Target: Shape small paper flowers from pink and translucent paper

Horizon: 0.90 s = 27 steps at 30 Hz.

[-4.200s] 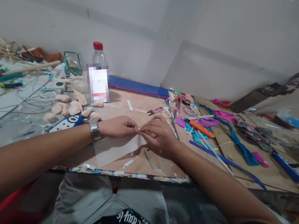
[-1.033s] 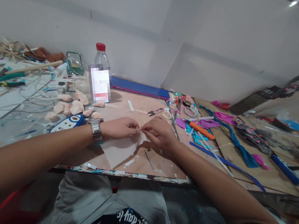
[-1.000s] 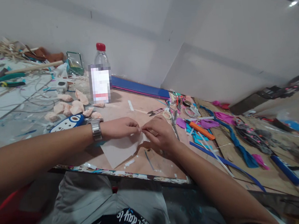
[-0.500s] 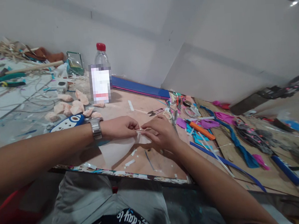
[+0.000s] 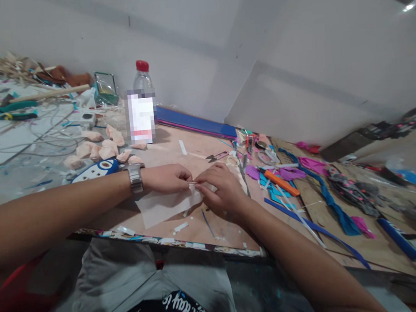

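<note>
My left hand (image 5: 167, 178), with a metal-banded watch (image 5: 135, 178) at its wrist, is closed in a pinch on a thin white sheet of paper (image 5: 163, 208). Facing it, my right hand (image 5: 222, 189) pinches the same sheet at its upper edge, fingertips almost touching the left ones. A thin pale strip or fold shows between the two pinches; I cannot make out which. Below my left hand the paper hangs down over the board (image 5: 229, 232). Small white paper scraps (image 5: 181, 227) and a thin dark stick (image 5: 208, 223) lie in front of the hands.
Thread snips (image 5: 217, 156) and tape rolls lie beyond my right hand. An orange cutter (image 5: 282, 183), blue strips and purple scraps spread to the right. A red-capped bottle (image 5: 143, 76), peach-coloured lumps (image 5: 108, 148) and green-handled pliers (image 5: 16, 107) stand or lie at the left.
The paper has swung a little and lies flatter beneath my hands. My right hand has shifted slightly left and its fingers have drawn in closer to the left fingertips.
</note>
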### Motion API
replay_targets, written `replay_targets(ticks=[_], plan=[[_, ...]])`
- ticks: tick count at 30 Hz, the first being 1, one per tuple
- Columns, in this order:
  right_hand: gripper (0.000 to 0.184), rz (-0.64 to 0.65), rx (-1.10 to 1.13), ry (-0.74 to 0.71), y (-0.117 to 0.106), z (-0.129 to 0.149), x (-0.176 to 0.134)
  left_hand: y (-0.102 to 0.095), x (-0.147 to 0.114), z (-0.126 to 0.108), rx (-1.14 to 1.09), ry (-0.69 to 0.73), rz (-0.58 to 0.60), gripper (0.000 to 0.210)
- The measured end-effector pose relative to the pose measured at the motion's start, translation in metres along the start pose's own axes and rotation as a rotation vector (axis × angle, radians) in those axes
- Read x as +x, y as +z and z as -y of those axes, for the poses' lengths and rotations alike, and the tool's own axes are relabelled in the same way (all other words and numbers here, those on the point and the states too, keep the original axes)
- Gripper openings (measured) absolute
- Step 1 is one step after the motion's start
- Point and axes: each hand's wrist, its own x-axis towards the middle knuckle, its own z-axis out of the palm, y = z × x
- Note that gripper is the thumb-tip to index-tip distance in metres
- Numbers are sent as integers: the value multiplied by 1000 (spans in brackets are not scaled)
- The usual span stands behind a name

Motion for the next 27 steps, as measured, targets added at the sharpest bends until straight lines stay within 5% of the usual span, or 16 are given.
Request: replay_targets(ticks=[10, 15, 27], plan=[[5, -45, 78, -40, 2, 1, -1, 4, -4, -7, -183, -109, 70, 24], [11, -63, 44, -45, 2, 1, -1, 5, -3, -7, -173, -37, -12, 32], [5, -60, 106, 1, 1, 3, -1, 6, -5, -4, -257, -66, 66, 33]])
